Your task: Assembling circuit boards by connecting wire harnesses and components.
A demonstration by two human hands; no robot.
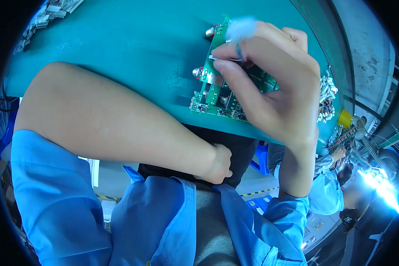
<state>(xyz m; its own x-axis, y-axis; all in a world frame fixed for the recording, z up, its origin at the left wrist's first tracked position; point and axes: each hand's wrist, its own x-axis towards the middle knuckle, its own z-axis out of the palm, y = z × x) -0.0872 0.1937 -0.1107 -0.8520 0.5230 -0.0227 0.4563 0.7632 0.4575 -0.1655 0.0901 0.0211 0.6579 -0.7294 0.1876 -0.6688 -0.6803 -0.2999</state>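
A green circuit board [213, 91] lies near the front edge of the teal table, carrying silver round parts and small soldered components. My right hand [281, 75] is over it, thumb and forefinger pinched on a small white connector [212, 58] at the board's left side. A whitish, blurred covering [241, 29] shows on one finger of that hand. Below the table edge, my left hand [219, 165] rests at my lap with its fingers curled in; whatever is inside them, if anything, is hidden. My left forearm crosses in front of the table edge.
Piles of white connectors lie at the table's far left [51, 15] and at its right edge [327, 95]. A yellow object [345, 119] stands beyond the right pile. Farther right, a person in blue [326, 195] works near a bright lamp [383, 188] and grey hoses.
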